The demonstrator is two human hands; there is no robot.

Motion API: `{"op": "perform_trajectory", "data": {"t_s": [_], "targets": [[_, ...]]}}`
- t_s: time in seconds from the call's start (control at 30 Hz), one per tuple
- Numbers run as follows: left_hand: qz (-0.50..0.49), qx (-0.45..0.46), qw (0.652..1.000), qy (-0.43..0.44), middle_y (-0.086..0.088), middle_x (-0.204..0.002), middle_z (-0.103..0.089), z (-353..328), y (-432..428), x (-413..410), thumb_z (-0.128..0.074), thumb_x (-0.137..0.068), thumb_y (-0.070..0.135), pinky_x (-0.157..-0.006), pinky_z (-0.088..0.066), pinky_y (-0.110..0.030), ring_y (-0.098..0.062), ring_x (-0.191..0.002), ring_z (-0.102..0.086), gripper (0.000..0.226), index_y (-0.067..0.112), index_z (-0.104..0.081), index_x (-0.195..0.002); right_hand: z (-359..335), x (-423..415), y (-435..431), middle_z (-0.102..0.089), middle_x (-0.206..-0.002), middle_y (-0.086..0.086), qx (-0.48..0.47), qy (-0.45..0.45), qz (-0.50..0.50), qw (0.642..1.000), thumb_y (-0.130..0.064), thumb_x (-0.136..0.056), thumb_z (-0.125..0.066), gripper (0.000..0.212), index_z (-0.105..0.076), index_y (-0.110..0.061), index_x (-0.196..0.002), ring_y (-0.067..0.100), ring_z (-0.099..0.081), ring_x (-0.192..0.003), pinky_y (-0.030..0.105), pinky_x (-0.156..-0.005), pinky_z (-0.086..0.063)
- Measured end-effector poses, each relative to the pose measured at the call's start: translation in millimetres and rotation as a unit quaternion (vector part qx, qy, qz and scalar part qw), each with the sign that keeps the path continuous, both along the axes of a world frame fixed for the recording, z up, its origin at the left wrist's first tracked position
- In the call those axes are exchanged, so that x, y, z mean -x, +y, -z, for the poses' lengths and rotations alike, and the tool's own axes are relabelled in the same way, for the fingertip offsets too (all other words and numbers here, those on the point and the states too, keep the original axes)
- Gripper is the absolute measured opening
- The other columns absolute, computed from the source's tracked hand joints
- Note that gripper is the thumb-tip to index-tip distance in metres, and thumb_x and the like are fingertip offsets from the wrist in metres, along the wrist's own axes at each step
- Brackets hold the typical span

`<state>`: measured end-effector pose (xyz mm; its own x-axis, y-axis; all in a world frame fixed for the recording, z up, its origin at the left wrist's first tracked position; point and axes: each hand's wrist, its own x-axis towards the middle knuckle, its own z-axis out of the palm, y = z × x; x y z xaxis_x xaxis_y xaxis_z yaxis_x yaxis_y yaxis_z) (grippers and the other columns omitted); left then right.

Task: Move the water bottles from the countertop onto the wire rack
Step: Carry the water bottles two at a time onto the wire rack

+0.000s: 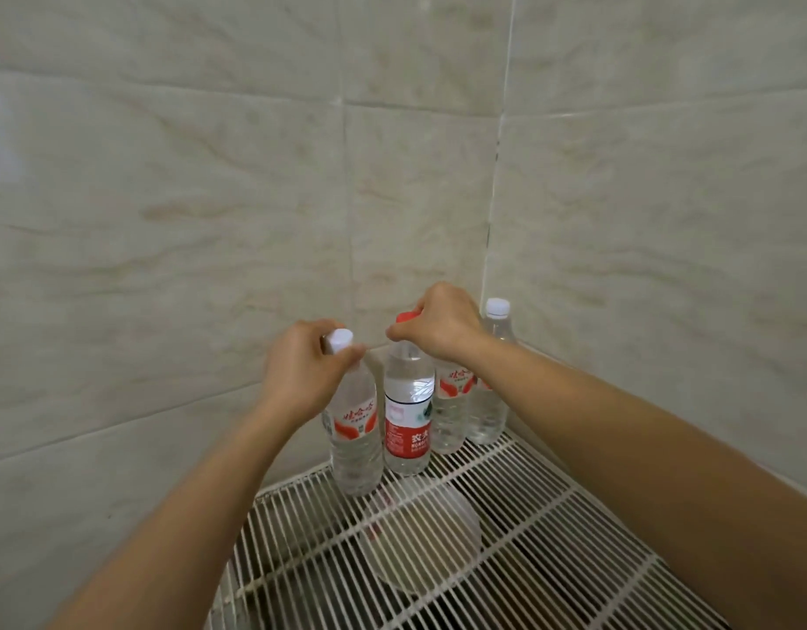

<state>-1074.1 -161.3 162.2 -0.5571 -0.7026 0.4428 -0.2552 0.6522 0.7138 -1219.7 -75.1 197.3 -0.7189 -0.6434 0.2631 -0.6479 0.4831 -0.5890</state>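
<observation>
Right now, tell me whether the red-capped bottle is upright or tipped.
Upright. The red-capped bottle stands base-down on the wire rack, its cap pinched in the right hand.

Clear glossy plastic bottles (406,416) on white coated wire rack (551,529); smooth, glossy marbled wall tiles (188,211).

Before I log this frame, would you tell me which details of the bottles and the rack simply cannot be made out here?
- Third bottle, head view: cap and neck hidden behind the right hand.
- Countertop: out of frame, so bottles left there can't be counted.
- Wire rack: cut off by the bottom edge.
- Clear round object on the rack: too blurred to identify.
- White-capped bottle: the left hand hides its neck.
</observation>
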Motion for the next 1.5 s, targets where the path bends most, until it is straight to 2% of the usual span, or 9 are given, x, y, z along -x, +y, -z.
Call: {"op": "perform_trajectory", "data": {"t_s": [0.2,0.37,0.5,0.63,0.8,1.03,1.2,1.33,1.5], "targets": [[0.014,-0.002,1.0,-0.026,-0.006,-0.07,-0.069,-5.4,-1.9,5.3,-0.068,-0.082,0.027,-0.066,-0.055,-0.043,-0.027,-0.07,-0.066,0.015,0.012,-0.07,-0.081,4.1,1.7,-10.5,-0.061,-0.064,0.003,-0.007,0.006,0.0,1.0,-0.037,-0.066,-0.082,0.035,-0.061,-0.01,-0.065,0.023,-0.062,-0.068,0.027,-0.045,-0.033],[0.019,0.032,0.998,-0.05,0.001,-0.058,-0.057,-4.9,-0.2,9.0,-0.068,-0.081,0.026,-0.049,-0.034,-0.028,-0.014,-0.054,-0.048,0.015,0.013,-0.067,-0.075,0.0,1.2,-10.5,-0.048,-0.059,0.0,-0.03,0.005,0.003,1.0,-0.039,-0.069,-0.083,0.044,-0.048,-0.013,-0.06,0.019,-0.05,-0.059,0.028,-0.044,-0.03],[0.009,0.081,0.995,-0.055,-0.004,-0.071,-0.058,2.8,-0.1,10.9,-0.067,-0.082,0.033,-0.051,-0.029,-0.028,-0.018,-0.066,-0.049,0.017,0.017,-0.062,-0.077,-1.5,2.9,-6.7,-0.043,-0.057,-0.001,-0.062,0.005,-0.022,0.998,-0.044,-0.07,-0.081,0.05,-0.042,-0.015,-0.06,0.015,-0.04,-0.051,0.028,-0.046,-0.029],[-0.031,0.107,0.991,-0.076,-0.006,-0.096,-0.058,13.0,-2.1,11.8,-0.061,-0.086,0.039,-0.064,-0.04,-0.033,-0.024,-0.086,-0.053,0.03,0.022,-0.06,-0.111,3.6,1.3,-4.1,-0.043,-0.06,-0.001,-0.062,0.003,-0.032,0.998,-0.043,-0.075,-0.076,0.045,-0.042,-0.016,-0.062,0.016,-0.042,-0.053,0.028,-0.048,-0.031],[-0.025,0.069,0.995,-0.066,-0.01,-0.129,-0.056,18.2,8.6,6.2,-0.058,-0.089,0.038,-0.089,-0.046,-0.04,-0.028,-0.113,-0.055,0.056,0.021,-0.041,-0.139,13.0,-5.4,2.6,-0.058,-0.077,0.004,-0.045,-0.018,-0.042,0.998,-0.038,-0.081,-0.068,0.03,-0.058,-0.011,-0.086,0.023,-0.059,-0.075,0.033,-0.063,-0.046],[-0.028,0.024,0.993,-0.112,-0.008,-0.14,-0.051,14.3,27.0,-25.1,-0.053,-0.094,0.031,-0.099,-0.042,-0.042,-0.028,-0.126,-0.049,0.062,0.021,-0.024,-0.148,11.4,-38.0,40.2,-0.059,-0.114,0.009,-0.044,-0.027,-0.046,0.998,-0.032,-0.087,-0.062,0.06,-0.037,-0.008,-0.137,0.028,-0.06,-0.1,0.04,-0.082,-0.052],[-0.045,0.017,0.989,-0.136,-0.009,-0.144,-0.047,22.8,55.1,-71.3,-0.048,-0.096,0.031,-0.104,-0.037,-0.041,-0.028,-0.131,-0.045,0.055,0.019,-0.029,-0.147,20.9,-83.0,80.3,-0.053,-0.129,0.008,-0.044,-0.055,-0.101,0.992,-0.026,-0.091,-0.061,0.055,-0.037,-0.009,-0.138,0.027,-0.056,-0.114,0.033,-0.086,-0.047],[-0.071,0.025,0.982,-0.171,-0.013,-0.144,-0.047,37.0,96.2,-133.6,-0.046,-0.096,0.033,-0.105,-0.036,-0.038,-0.03,-0.131,-0.045,0.052,0.015,-0.035,-0.144,38.6,-136.7,119.5,-0.058,-0.089,-0.003,-0.054,-0.023,-0.14,0.988,-0.023,-0.089,-0.062,0.044,-0.044,-0.013,-0.128,0.017,-0.059,-0.081,0.029,-0.062,-0.044],[-0.107,0.023,0.975,-0.192,-0.012,-0.145,-0.043,60.9,162.0,-225.1,-0.043,-0.098,0.031,-0.107,-0.033,-0.037,-0.028,-0.133,-0.041,0.048,0.012,-0.037,-0.142,67.9,-217.0,162.5,-0.057,-0.127,0.013,-0.11,0.017,-0.189,0.976,-0.031,-0.09,-0.059,0.056,-0.04,-0.009,-0.137,0.031,-0.057,-0.112,0.043,-0.092,-0.049]]}}
